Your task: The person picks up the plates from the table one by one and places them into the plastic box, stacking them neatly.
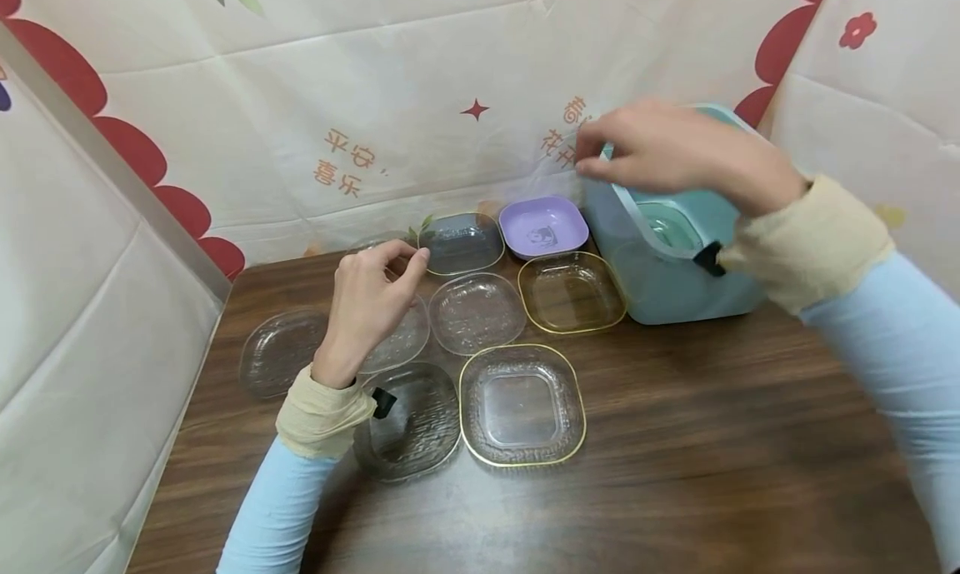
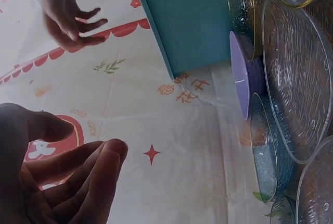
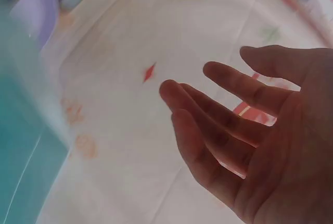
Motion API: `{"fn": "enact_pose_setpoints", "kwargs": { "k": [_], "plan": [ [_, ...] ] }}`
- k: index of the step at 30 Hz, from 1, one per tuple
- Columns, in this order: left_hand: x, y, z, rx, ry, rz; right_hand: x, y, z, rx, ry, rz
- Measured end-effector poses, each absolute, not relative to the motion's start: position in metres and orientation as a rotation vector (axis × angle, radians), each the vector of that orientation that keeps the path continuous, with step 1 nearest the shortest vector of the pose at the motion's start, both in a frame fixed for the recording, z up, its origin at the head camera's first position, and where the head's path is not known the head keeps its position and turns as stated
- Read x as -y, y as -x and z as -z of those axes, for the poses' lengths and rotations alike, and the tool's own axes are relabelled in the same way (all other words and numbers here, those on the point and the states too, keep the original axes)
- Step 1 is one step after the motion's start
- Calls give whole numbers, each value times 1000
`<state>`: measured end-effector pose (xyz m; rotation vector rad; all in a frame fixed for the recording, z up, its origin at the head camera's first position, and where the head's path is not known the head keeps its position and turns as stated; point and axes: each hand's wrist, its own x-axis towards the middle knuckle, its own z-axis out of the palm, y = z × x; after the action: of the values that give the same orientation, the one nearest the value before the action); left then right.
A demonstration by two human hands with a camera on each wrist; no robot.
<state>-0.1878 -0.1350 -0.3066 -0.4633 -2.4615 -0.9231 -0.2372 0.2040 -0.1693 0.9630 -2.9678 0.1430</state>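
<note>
Nearest on the dark wooden bench [image 1: 712, 474] lie two clear glass dishes side by side: a ribbed round dish [image 1: 408, 420] partly under the left forearm, and a square gold-rimmed dish [image 1: 522, 404] just right of it. Behind these sits a row of three: a round clear dish [image 1: 279, 351] at the left edge, another clear dish [image 1: 397, 341] beneath the left hand, and a plain rounded-square dish [image 1: 477, 312] in the middle. A gold-rimmed amber dish [image 1: 572, 291] lies to the right of that one, near the teal container [image 1: 675, 282].

The left hand [image 1: 371, 295] hovers over the middle row, fingers loosely curled with the thumb close to the fingertips, holding nothing; the left wrist view shows them relaxed and slightly apart.

Farther back, against the printed cloth backdrop [image 1: 375, 124], stand a bluish glass dish [image 1: 461, 242] and a purple plastic dish [image 1: 543, 227].

The right hand [image 1: 660, 149] hangs above the teal container's back corner, fingers lightly spread and gently bent, empty, touching nothing that can be seen.
</note>
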Motion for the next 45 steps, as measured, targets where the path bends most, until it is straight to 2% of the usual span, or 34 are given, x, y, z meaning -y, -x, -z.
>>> {"fn": "enact_pose_setpoints", "kwargs": {
  "k": [6,9,13,22,32,38,45],
  "plan": [
    [133,189,308,2476,488,917,-183,194,217,2826,-1132,-454],
    [131,191,310,2451,524,875,-178,189,240,2790,-1173,-592],
    [132,193,312,2372,552,745,-175,190,260,2801,-1088,-615],
    [142,194,312,2387,528,630,-172,199,276,2865,-992,-591],
    [166,194,297,2301,441,615,-173,201,282,2896,-1014,-603],
    [201,199,287,2433,262,640,-178,200,281,2898,-1007,-592],
    [288,210,291,3120,132,547,-181,200,282,2865,-1022,-622]
  ]
}}
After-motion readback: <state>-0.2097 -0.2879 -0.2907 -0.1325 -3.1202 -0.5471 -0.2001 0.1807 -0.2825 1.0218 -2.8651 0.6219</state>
